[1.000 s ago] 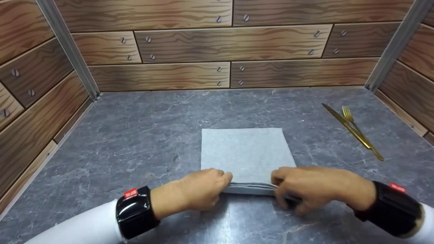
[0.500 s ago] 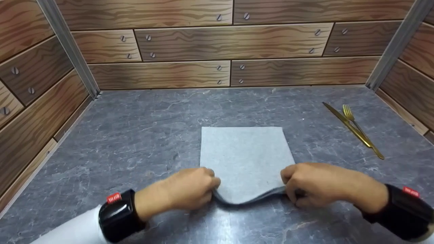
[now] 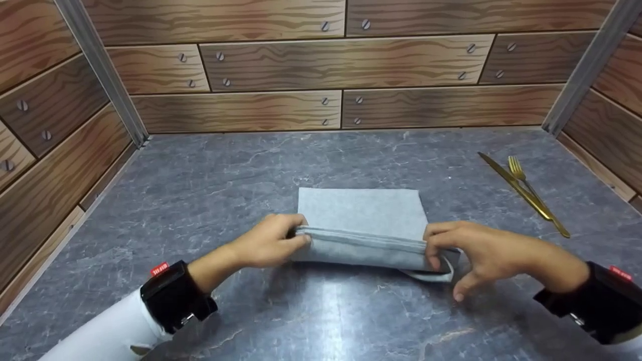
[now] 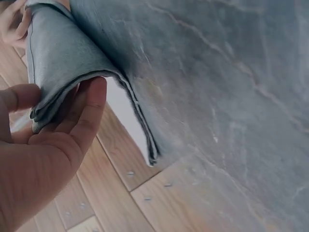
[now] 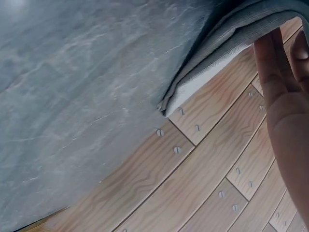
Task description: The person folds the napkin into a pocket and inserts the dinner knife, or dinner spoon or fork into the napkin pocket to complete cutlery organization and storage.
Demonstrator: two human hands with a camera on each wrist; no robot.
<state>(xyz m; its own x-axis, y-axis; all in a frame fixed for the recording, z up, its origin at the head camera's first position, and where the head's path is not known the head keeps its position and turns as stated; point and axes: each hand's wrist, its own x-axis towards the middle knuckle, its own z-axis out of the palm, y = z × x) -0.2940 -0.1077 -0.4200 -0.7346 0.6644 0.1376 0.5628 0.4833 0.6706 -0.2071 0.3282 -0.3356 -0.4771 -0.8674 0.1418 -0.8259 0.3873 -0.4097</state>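
A light grey folded cloth [image 3: 361, 208] lies on the marbled tabletop, its near part raised and turned back into a layered ridge. My left hand [image 3: 271, 240] pinches the left end of that ridge between thumb and fingers. In the left wrist view the cloth [image 4: 63, 48] arches over the fingers, with the thumb on its outer side. My right hand [image 3: 481, 248] has its fingers on the ridge's right end and its thumb spread away from it. A loose flap hangs near the right thumb. In the right wrist view the fingers extend behind the cloth [image 5: 231, 36].
A gold knife [image 3: 516, 186] and a gold fork [image 3: 516, 170] lie crossed at the right of the grey tabletop [image 3: 210, 185]. Wood-patterned panels [image 3: 346, 65] wall the back and both sides, with metal posts [image 3: 100, 70] at the corners.
The cloth's near edge has been lifted from the table and brought away from me into a fold. Both hands have moved forward with it; the right thumb has come away from the cloth.
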